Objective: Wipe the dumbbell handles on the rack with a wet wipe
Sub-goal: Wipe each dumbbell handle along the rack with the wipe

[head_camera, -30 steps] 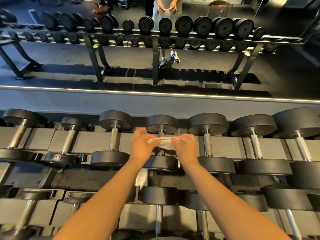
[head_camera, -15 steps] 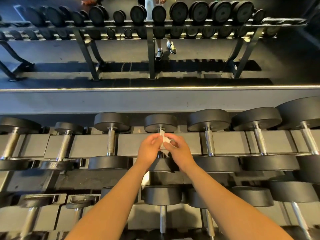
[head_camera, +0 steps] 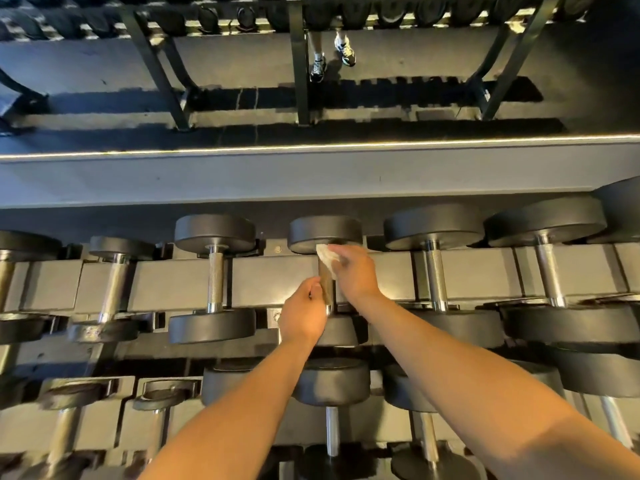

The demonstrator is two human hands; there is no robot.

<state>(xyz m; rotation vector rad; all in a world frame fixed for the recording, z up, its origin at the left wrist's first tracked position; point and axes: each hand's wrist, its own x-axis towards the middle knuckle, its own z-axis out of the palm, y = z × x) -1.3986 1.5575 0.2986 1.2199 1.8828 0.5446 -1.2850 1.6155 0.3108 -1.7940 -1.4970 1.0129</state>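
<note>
On the left of the grey, flat-faced rack (head_camera: 180, 282), the left dumbbell (head_camera: 215, 275) lies with round matte black heads and a knurled chrome bar. Just right of it my left hand (head_camera: 303, 315) curls its fingers round the near end of the middle handle (head_camera: 326, 289), a dull metal cylinder. My right hand (head_camera: 356, 271), fingers bent, pinches the crumpled white wet wipe (head_camera: 325, 256) against that bar's far end, touching the far black disc head (head_camera: 325, 233), and further right lie 2 bigger dumbbells (head_camera: 435, 275) with shiny ridged steel bars.
</note>
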